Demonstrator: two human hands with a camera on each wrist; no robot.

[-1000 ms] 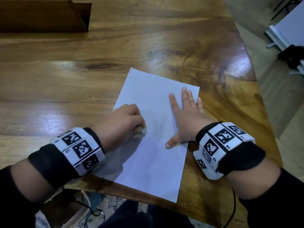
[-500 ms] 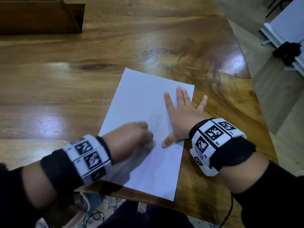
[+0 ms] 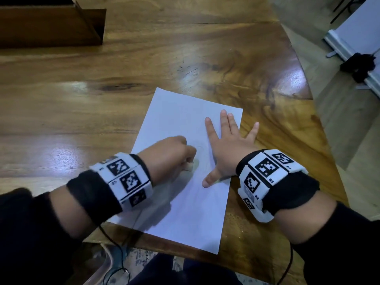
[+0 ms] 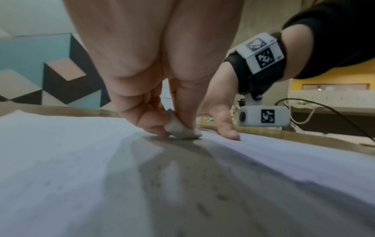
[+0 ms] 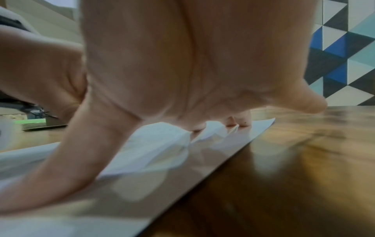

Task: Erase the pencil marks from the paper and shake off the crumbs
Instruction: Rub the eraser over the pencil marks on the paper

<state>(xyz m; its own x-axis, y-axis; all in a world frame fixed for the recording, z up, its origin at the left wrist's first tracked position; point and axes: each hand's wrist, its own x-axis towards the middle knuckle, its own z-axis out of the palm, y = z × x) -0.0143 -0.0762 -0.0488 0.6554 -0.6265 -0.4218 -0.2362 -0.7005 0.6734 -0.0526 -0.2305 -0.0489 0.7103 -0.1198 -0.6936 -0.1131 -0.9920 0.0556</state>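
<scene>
A white sheet of paper (image 3: 181,120) lies on the wooden table (image 3: 82,112), near its front edge. Faint pencil marks (image 3: 200,150) show at the sheet's middle. My left hand (image 3: 168,155) pinches a small white eraser (image 3: 190,166) and presses it on the paper beside the marks; in the left wrist view the eraser (image 4: 180,128) sits between thumb and fingers on the paper (image 4: 61,152). My right hand (image 3: 228,145) lies flat with spread fingers on the sheet's right side, holding the paper (image 5: 162,152) down.
A dark wooden box (image 3: 51,25) stands at the table's far left. The table's curved right edge (image 3: 320,128) drops to the floor. Cables (image 3: 115,249) hang from my wrist bands below the front edge. A white board and a dark object (image 3: 359,66) stand on the floor at far right.
My left hand with the eraser has rubbed to and fro over the pencil marks, ending close to my right thumb. My right hand stays flat, its little finger spread wider.
</scene>
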